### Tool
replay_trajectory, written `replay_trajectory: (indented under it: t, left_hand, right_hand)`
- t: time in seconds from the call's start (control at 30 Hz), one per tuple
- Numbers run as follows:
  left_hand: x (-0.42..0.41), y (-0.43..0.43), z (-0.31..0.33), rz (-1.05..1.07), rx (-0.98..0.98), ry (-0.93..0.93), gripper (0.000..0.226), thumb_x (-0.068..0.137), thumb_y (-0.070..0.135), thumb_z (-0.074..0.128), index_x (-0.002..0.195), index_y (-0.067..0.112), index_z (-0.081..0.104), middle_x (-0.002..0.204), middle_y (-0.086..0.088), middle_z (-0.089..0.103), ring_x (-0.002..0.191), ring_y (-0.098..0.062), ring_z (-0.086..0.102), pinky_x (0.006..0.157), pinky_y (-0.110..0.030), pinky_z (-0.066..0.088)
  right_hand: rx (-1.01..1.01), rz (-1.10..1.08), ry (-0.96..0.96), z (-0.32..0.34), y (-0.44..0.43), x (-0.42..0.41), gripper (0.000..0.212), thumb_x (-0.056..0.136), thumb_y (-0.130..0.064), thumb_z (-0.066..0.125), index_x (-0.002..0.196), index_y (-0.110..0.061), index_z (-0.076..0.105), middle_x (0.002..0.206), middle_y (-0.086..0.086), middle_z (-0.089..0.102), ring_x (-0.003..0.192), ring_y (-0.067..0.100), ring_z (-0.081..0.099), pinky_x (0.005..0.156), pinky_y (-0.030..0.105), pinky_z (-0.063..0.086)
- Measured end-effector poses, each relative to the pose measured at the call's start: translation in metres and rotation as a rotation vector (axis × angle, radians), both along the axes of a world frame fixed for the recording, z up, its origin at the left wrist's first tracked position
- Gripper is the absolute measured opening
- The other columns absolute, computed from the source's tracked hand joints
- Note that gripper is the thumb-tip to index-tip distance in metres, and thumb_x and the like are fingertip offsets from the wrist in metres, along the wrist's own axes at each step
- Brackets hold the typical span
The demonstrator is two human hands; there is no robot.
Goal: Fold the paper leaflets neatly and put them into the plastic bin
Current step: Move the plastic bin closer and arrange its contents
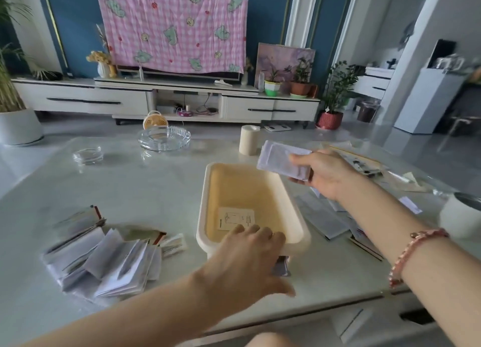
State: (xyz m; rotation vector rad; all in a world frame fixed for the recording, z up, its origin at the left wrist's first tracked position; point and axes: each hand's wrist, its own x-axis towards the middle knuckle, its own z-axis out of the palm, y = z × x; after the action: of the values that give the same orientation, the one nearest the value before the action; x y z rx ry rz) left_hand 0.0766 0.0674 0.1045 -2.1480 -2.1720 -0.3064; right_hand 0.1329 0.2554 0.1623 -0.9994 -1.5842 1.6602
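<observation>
A cream plastic bin [208, 190] stands in the middle of the pale table, holding one small white leaflet [235, 217] flat on its floor. My left hand [247, 258] lies over the bin's near rim, fingers curled onto the edge. My right hand [325, 173] holds a folded leaflet [282, 159] above the bin's far right corner, thumb on top. A pile of folded leaflets [109, 255] lies left of the bin. Unfolded leaflets [325, 221] lie to its right, partly under my right arm.
A cream cylinder [248, 139] stands behind the bin. A glass ashtray [164, 138] and a small glass dish [88, 155] sit at the far left. More papers [364, 164] lie at far right, and a white container [460, 216] stands at the right edge.
</observation>
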Motion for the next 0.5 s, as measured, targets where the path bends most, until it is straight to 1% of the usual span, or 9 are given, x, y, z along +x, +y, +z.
replay_trajectory:
  t: [0.07, 0.13, 0.2, 0.27, 0.3, 0.37, 0.43, 0.47, 0.5]
  left_hand:
    - [-0.013, 0.000, 0.016, 0.064, 0.022, -0.009, 0.073, 0.082, 0.073, 0.016, 0.127, 0.023, 0.044, 0.121, 0.004, 0.054, 0.112, -0.018, 0.050, 0.092, -0.030, 0.034]
    - [-0.042, 0.013, 0.024, 0.199, 0.075, -0.063, 0.045, 0.097, 0.051, 0.028, 0.124, 0.022, 0.049, 0.121, 0.002, 0.056, 0.108, -0.021, 0.054, 0.086, -0.030, 0.040]
    - [-0.068, 0.040, 0.025, 0.259, 0.043, -0.102, 0.024, 0.099, 0.023, 0.039, 0.114, 0.017, 0.056, 0.115, -0.002, 0.060, 0.097, -0.025, 0.058, 0.076, -0.030, 0.046]
    - [-0.078, 0.071, 0.018, 0.232, -0.196, -0.077, 0.030, 0.095, 0.008, 0.038, 0.118, 0.012, 0.058, 0.121, -0.007, 0.057, 0.105, -0.028, 0.057, 0.082, -0.031, 0.046]
    - [-0.078, 0.086, 0.011, 0.229, -0.334, -0.064, 0.033, 0.095, 0.006, 0.038, 0.123, 0.009, 0.055, 0.125, -0.010, 0.054, 0.113, -0.028, 0.053, 0.089, -0.032, 0.043]
    - [-0.078, 0.111, -0.004, 0.246, -0.536, -0.042, 0.028, 0.095, 0.005, 0.040, 0.117, 0.002, 0.056, 0.112, -0.014, 0.055, 0.115, -0.029, 0.052, 0.091, -0.031, 0.041]
    - [-0.085, 0.117, -0.010, 0.271, -0.654, 0.022, 0.019, 0.094, 0.003, 0.041, 0.080, 0.003, 0.054, 0.078, -0.006, 0.048, 0.083, -0.023, 0.056, 0.070, -0.025, 0.043]
    - [-0.091, 0.117, -0.009, 0.271, -0.656, 0.000, 0.026, 0.093, 0.003, 0.044, 0.068, 0.008, 0.048, 0.069, -0.002, 0.044, 0.068, -0.018, 0.050, 0.062, -0.021, 0.041]
    - [-0.095, 0.115, -0.005, 0.238, -0.642, -0.011, 0.028, 0.091, 0.005, 0.048, 0.064, 0.011, 0.047, 0.067, -0.002, 0.048, 0.062, -0.015, 0.048, 0.060, -0.021, 0.041]
  right_hand:
    - [0.014, 0.037, -0.075, -0.007, -0.002, -0.013, 0.014, 0.084, 0.005, 0.061, 0.097, 0.003, 0.058, 0.089, 0.016, 0.060, 0.068, 0.021, 0.058, 0.060, 0.034, 0.053]
    - [0.035, 0.016, -0.131, -0.013, -0.002, -0.027, 0.023, 0.082, 0.005, 0.064, 0.103, 0.003, 0.055, 0.090, 0.017, 0.059, 0.070, 0.024, 0.058, 0.065, 0.038, 0.053]
    - [0.080, -0.033, -0.188, -0.019, 0.002, -0.041, 0.021, 0.080, 0.004, 0.066, 0.095, -0.002, 0.052, 0.090, 0.016, 0.057, 0.078, 0.027, 0.059, 0.070, 0.041, 0.053]
    - [0.181, -0.058, -0.286, -0.027, 0.006, -0.050, 0.018, 0.078, -0.001, 0.067, 0.085, -0.005, 0.051, 0.088, 0.013, 0.055, 0.085, 0.028, 0.058, 0.071, 0.040, 0.053]
    - [0.228, -0.058, -0.345, -0.032, 0.007, -0.052, 0.017, 0.078, -0.004, 0.066, 0.078, -0.008, 0.049, 0.085, 0.010, 0.053, 0.084, 0.027, 0.056, 0.064, 0.034, 0.052]
    - [0.308, -0.051, -0.449, -0.042, 0.009, -0.056, 0.023, 0.080, -0.008, 0.062, 0.072, -0.013, 0.042, 0.085, 0.006, 0.046, 0.081, 0.023, 0.047, 0.049, 0.023, 0.035]
    - [0.366, -0.040, -0.520, -0.047, 0.010, -0.064, 0.013, 0.084, -0.010, 0.059, 0.087, -0.012, 0.047, 0.096, 0.007, 0.043, 0.085, 0.021, 0.044, 0.054, 0.021, 0.035]
    - [0.373, -0.036, -0.566, -0.046, 0.009, -0.070, 0.016, 0.085, -0.011, 0.058, 0.099, -0.010, 0.048, 0.100, 0.008, 0.044, 0.087, 0.023, 0.046, 0.060, 0.021, 0.037]
    - [0.371, -0.030, -0.626, -0.048, 0.011, -0.077, 0.021, 0.086, -0.011, 0.057, 0.105, -0.009, 0.049, 0.102, 0.010, 0.048, 0.088, 0.024, 0.050, 0.062, 0.021, 0.039]
